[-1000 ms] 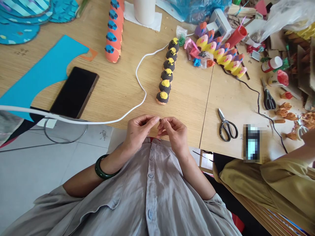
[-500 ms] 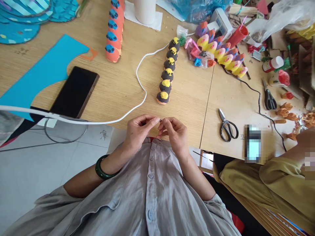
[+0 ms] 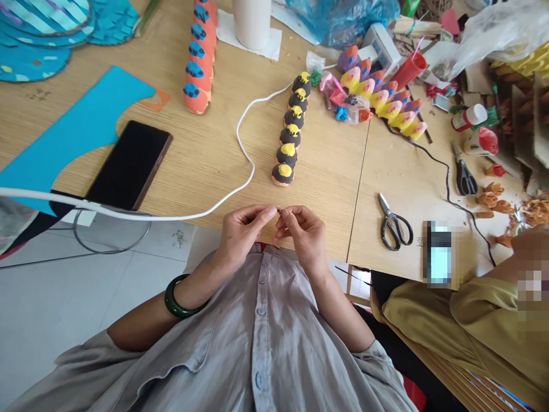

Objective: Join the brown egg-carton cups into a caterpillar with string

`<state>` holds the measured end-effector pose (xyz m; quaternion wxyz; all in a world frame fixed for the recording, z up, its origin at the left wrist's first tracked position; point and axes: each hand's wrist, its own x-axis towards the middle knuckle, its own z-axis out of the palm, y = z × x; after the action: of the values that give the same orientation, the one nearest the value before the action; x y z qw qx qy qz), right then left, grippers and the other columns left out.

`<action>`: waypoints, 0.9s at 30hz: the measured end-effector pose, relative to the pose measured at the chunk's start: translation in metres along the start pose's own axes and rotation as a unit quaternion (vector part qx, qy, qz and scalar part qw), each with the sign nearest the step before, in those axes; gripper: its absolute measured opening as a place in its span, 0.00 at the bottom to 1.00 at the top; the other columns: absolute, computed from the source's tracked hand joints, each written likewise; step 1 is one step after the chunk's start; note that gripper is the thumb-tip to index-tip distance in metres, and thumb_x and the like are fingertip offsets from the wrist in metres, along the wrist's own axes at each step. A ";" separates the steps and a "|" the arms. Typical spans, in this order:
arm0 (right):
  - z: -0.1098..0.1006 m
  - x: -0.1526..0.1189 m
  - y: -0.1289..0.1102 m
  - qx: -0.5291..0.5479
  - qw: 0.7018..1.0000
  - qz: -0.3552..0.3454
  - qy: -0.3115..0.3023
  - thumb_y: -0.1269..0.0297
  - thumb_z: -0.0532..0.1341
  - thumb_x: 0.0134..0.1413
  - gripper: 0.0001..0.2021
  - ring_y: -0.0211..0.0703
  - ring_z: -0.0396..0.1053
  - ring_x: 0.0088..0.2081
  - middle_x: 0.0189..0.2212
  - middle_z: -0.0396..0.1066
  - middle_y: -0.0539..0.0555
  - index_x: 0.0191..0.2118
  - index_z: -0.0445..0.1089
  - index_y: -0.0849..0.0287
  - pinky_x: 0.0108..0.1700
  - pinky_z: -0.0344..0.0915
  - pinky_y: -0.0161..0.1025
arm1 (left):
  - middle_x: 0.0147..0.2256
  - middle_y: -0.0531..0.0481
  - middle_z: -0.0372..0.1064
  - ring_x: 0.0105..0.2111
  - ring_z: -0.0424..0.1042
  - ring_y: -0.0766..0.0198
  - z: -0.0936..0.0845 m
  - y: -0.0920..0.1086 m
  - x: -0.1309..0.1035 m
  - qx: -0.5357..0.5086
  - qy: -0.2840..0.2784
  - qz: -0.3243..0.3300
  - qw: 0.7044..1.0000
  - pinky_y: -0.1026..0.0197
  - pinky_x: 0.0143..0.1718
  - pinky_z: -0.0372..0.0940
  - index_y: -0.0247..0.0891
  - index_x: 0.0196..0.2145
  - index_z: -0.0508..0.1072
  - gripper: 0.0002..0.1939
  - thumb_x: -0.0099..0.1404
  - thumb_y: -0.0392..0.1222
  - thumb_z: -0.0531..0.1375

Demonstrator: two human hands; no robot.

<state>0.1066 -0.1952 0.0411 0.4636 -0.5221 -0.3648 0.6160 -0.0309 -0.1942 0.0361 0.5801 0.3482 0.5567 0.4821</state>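
My left hand and my right hand meet at the table's near edge, fingertips almost touching. Thumb and forefinger are pinched together on each hand. A tiny dark bit shows between the fingertips; it is too small to name. Just beyond lies a row of black-painted egg-carton cups with yellow tops, the nearest two bearing plain yellow and the farther ones black marks on the yellow. Neither hand touches this row.
Left are a phone, blue paper and a white cable. An orange cup row lies farther back. Black-handled scissors and a yellow-and-purple cup row lie right. A person's olive sleeve is at lower right.
The hands keep the same pinch, with hardly any movement. The view has tilted slightly, so the table things sit a little lower in the picture.
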 end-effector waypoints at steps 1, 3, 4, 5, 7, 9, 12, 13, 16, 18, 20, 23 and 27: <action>-0.002 0.003 -0.001 -0.003 1.000 -0.005 0.000 0.45 0.70 0.55 0.19 0.34 0.70 0.22 0.25 0.74 0.47 0.33 0.72 0.57 0.26 0.76 0.35 | 0.19 0.57 0.55 0.20 0.51 0.72 -0.001 -0.001 0.001 0.001 -0.003 -0.008 1.000 0.65 0.20 0.47 0.37 0.36 0.85 0.16 0.62 0.54 0.69; -0.006 0.012 -0.004 -0.015 1.000 -0.022 0.006 0.45 0.70 0.55 0.19 0.33 0.70 0.22 0.25 0.74 0.47 0.33 0.72 0.57 0.27 0.75 0.34 | 0.20 0.57 0.52 0.20 0.51 0.72 -0.005 -0.003 0.003 0.008 -0.001 -0.009 1.000 0.65 0.20 0.47 0.37 0.38 0.86 0.19 0.65 0.57 0.67; -0.010 0.019 -0.006 -0.024 0.999 -0.036 0.015 0.45 0.70 0.55 0.19 0.33 0.70 0.22 0.25 0.74 0.47 0.32 0.71 0.57 0.27 0.74 0.34 | 0.20 0.57 0.51 0.21 0.50 0.72 -0.008 -0.004 0.005 0.019 0.003 0.004 1.000 0.65 0.20 0.47 0.36 0.39 0.86 0.20 0.66 0.57 0.66; -0.013 0.027 -0.009 -0.037 0.998 -0.048 0.024 0.45 0.70 0.55 0.19 0.32 0.70 0.22 0.25 0.74 0.47 0.33 0.71 0.57 0.27 0.73 0.33 | 0.20 0.57 0.50 0.21 0.50 0.71 -0.010 -0.005 0.007 0.038 0.007 0.027 0.999 0.65 0.20 0.47 0.36 0.40 0.86 0.20 0.67 0.56 0.65; -0.021 0.046 -0.015 -0.048 0.995 -0.073 0.048 0.44 0.70 0.54 0.20 0.31 0.69 0.21 0.24 0.73 0.46 0.31 0.72 0.57 0.26 0.72 0.32 | 0.19 0.57 0.52 0.21 0.51 0.71 -0.015 -0.005 0.011 0.093 0.014 0.073 0.993 0.65 0.21 0.49 0.36 0.42 0.86 0.18 0.69 0.53 0.63; -0.028 0.067 -0.021 -0.053 0.993 -0.090 0.057 0.44 0.71 0.52 0.21 0.30 0.67 0.20 0.22 0.72 0.46 0.31 0.72 0.57 0.24 0.69 0.31 | 0.20 0.56 0.60 0.22 0.55 0.70 -0.019 -0.006 0.015 0.139 0.018 0.109 0.984 0.66 0.23 0.53 0.37 0.42 0.86 0.17 0.70 0.50 0.62; -0.036 0.097 -0.026 -0.063 0.992 -0.103 0.040 0.44 0.72 0.51 0.21 0.29 0.65 0.20 0.22 0.72 0.45 0.29 0.71 0.57 0.24 0.68 0.31 | 0.27 0.51 0.76 0.26 0.67 0.68 -0.021 -0.009 0.021 0.181 0.018 0.147 0.972 0.66 0.30 0.62 0.37 0.42 0.86 0.16 0.71 0.49 0.61; -0.038 0.106 -0.027 -0.063 0.992 -0.105 0.032 0.44 0.72 0.51 0.20 0.29 0.65 0.20 0.22 0.72 0.45 0.30 0.72 0.57 0.24 0.68 0.31 | 0.31 0.49 0.80 0.30 0.72 0.66 -0.022 -0.011 0.023 0.198 0.013 0.161 0.967 0.65 0.33 0.65 0.37 0.41 0.86 0.16 0.71 0.48 0.61; -0.041 0.129 -0.029 -0.065 0.991 -0.117 0.015 0.44 0.72 0.51 0.20 0.29 0.65 0.20 0.22 0.72 0.45 0.29 0.72 0.57 0.24 0.67 0.31 | 0.38 0.47 0.84 0.36 0.78 0.63 -0.022 -0.017 0.026 0.234 -0.004 0.196 0.952 0.65 0.38 0.69 0.37 0.41 0.86 0.15 0.72 0.48 0.61; -0.043 0.141 -0.030 -0.069 0.990 -0.121 0.007 0.44 0.72 0.51 0.20 0.29 0.65 0.20 0.22 0.72 0.45 0.28 0.72 0.57 0.24 0.66 0.31 | 0.40 0.46 0.84 0.38 0.80 0.62 -0.021 -0.019 0.026 0.240 -0.010 0.210 0.948 0.65 0.40 0.70 0.36 0.42 0.86 0.15 0.72 0.47 0.60; -0.044 0.150 -0.030 -0.068 0.991 -0.119 -0.001 0.44 0.72 0.50 0.20 0.30 0.65 0.20 0.22 0.72 0.45 0.28 0.72 0.57 0.24 0.67 0.31 | 0.40 0.46 0.84 0.37 0.80 0.63 -0.021 -0.020 0.026 0.241 -0.011 0.221 0.945 0.66 0.39 0.70 0.36 0.42 0.85 0.15 0.73 0.45 0.60; -0.044 0.158 -0.026 -0.060 0.991 -0.122 -0.008 0.44 0.73 0.49 0.20 0.31 0.66 0.21 0.22 0.71 0.45 0.28 0.71 0.57 0.25 0.68 0.32 | 0.36 0.48 0.84 0.31 0.78 0.66 -0.021 -0.019 0.025 0.246 -0.005 0.233 0.941 0.68 0.33 0.68 0.35 0.41 0.85 0.14 0.73 0.44 0.60; -0.046 0.159 -0.016 -0.037 0.991 -0.128 -0.021 0.43 0.73 0.48 0.21 0.31 0.66 0.20 0.22 0.72 0.45 0.30 0.72 0.57 0.24 0.66 0.32 | 0.34 0.49 0.84 0.28 0.76 0.67 -0.021 -0.017 0.025 0.248 -0.001 0.238 0.939 0.68 0.30 0.67 0.36 0.40 0.85 0.14 0.72 0.44 0.60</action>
<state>0.1505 -0.0409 -0.0006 0.5111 -0.4752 -0.4608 0.5483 -0.0504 -0.1777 0.0095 0.3444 0.6036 0.5591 0.4522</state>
